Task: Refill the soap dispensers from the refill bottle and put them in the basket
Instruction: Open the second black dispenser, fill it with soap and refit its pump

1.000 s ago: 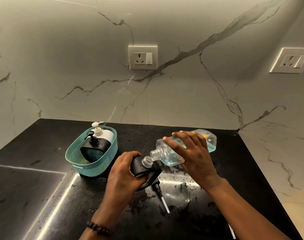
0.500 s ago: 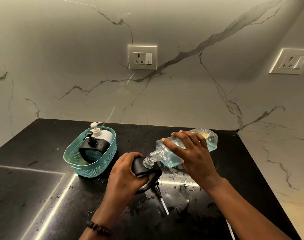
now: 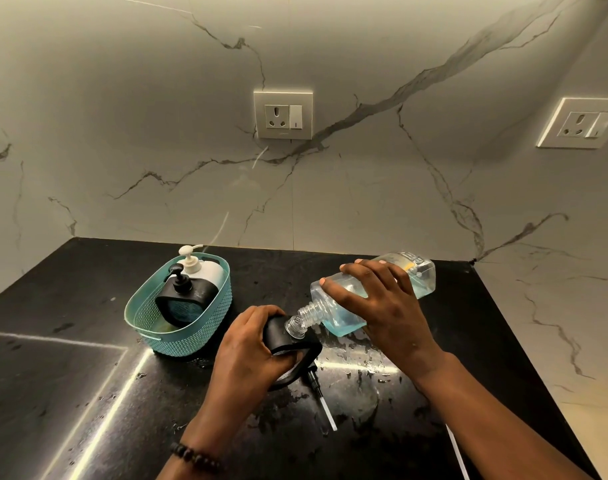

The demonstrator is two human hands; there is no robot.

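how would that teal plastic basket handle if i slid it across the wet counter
The teal perforated plastic basket probably slides easily: the black stone counter shows droplets. It looks light and thin-walled, so it may flex. The black pump dispenser and white pump dispenser leaning inside could shift.

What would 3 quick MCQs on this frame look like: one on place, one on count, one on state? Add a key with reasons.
1. Where does the pump head with its tube lie?
A. in the basket
B. on the counter
C. on the bottle

2. How many dispensers stand in the teal basket?
A. one
B. two
C. three

3. How is the refill bottle held?
A. upright
B. capped, lying flat
C. tilted, mouth at the black dispenser

Key: B, it lies on the wet counter by the left hand; B, one white, one black; C, the right hand tips its open neck down.
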